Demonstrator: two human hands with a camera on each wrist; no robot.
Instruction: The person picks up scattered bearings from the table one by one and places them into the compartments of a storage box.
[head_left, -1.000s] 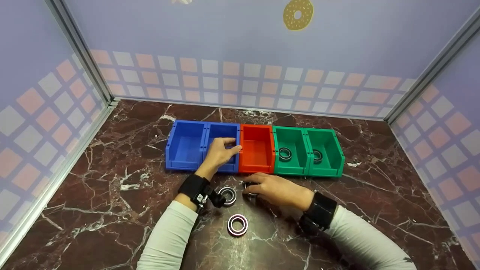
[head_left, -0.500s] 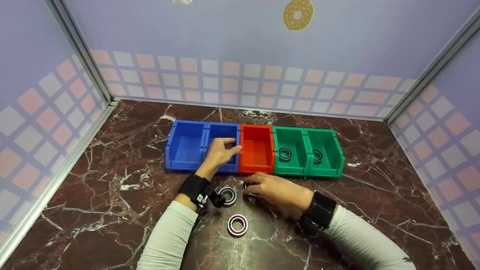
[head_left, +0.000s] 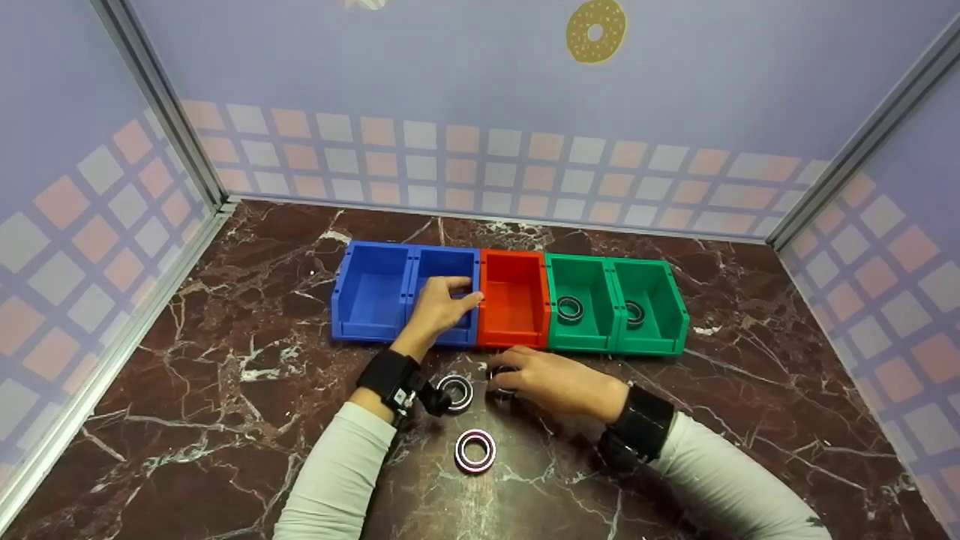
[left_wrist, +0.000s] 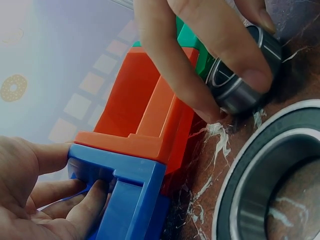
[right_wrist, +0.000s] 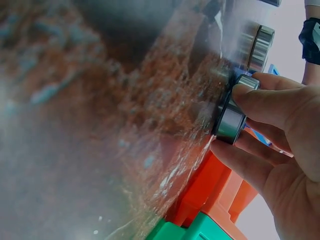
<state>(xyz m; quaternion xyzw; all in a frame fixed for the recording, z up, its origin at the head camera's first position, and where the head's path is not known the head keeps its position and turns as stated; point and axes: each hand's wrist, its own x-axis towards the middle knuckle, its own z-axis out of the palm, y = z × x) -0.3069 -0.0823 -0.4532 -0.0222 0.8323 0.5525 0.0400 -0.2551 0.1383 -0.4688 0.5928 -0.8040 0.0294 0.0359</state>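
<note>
My left hand [head_left: 442, 306] holds the right-hand blue bin [head_left: 450, 261] at the side wall next to the red bin [head_left: 513, 300]. In the left wrist view its thumb lies on the rim, with fingers inside the blue bin. My right hand [head_left: 551, 379] grips a ball bearing [left_wrist: 245, 97] on the table in front of the red bin; the head view mostly hides this bearing under the fingers. In the right wrist view, thumb and fingers pinch its metal rim. Another bearing [head_left: 469, 394] lies flat beside my left wrist, and a further bearing [head_left: 489, 451] is nearer me.
Left of the held bin stands another blue bin [head_left: 371, 300], joined in the row. Two green bins continue it on the right, with one bearing [head_left: 560, 309] in the inner bin and one [head_left: 642, 313] in the outer. Panelled walls enclose the marbled table [head_left: 247, 420].
</note>
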